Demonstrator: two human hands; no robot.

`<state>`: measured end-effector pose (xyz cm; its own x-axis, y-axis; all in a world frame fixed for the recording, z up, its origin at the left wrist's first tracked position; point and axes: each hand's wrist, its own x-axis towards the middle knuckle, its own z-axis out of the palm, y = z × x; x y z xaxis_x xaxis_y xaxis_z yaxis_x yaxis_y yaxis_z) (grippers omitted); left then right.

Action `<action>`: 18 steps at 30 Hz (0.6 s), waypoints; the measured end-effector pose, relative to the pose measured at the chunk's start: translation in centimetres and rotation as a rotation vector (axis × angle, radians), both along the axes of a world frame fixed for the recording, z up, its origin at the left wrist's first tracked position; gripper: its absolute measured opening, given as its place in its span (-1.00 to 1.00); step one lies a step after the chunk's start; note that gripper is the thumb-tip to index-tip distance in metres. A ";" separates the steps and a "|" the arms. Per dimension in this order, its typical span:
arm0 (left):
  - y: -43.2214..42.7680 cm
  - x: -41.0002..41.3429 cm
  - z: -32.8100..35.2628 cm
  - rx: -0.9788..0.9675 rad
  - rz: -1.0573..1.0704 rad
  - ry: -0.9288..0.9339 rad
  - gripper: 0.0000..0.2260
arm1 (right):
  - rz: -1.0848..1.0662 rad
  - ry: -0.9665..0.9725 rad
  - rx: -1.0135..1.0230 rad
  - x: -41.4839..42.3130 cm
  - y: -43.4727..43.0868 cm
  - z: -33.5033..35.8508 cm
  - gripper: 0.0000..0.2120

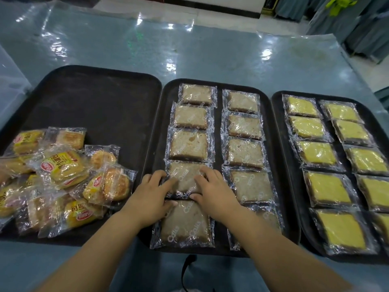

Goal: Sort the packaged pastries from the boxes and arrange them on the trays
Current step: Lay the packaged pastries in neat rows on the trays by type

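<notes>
Three dark trays lie side by side. The middle tray (219, 86) carries two columns of brown cake slices in clear wrappers. My left hand (154, 191) and my right hand (212, 191) both rest flat on one wrapped brown slice (185, 179), fourth from the far end of the left column, fingers spread on its sides. The right tray (280, 131) holds two columns of yellow cake slices (327, 189). On the left tray (94, 98), a loose heap of round pastries in yellow-printed wrappers (61, 173) fills the near left part.
The trays sit on a table covered with a glossy blue-grey plastic sheet (189, 49). A black strap (187, 268) hangs below the table's near edge. Blue draped furniture (362, 28) stands at the far right. No boxes are in view.
</notes>
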<state>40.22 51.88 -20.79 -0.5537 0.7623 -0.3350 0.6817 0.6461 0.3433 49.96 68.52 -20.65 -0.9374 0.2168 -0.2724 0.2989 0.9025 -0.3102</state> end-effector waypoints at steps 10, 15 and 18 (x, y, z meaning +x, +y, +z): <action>2.0 -3.3 0.7 0.177 0.147 0.021 -0.53 | -0.200 0.099 -0.063 -2.2 2.3 1.5 -0.47; 4.5 -6.3 0.9 0.209 0.176 -0.010 -0.52 | -0.260 0.102 -0.077 -5.4 4.7 2.1 -0.45; 6.3 -8.5 1.0 0.223 0.176 -0.031 -0.52 | -0.268 0.099 -0.058 -7.7 6.4 2.1 -0.45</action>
<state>31.70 58.17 -19.83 -0.6765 0.7118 -0.1889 0.5525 0.6601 0.5090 42.30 74.89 -18.50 -0.8713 0.4475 -0.2017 0.4903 0.7751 -0.3985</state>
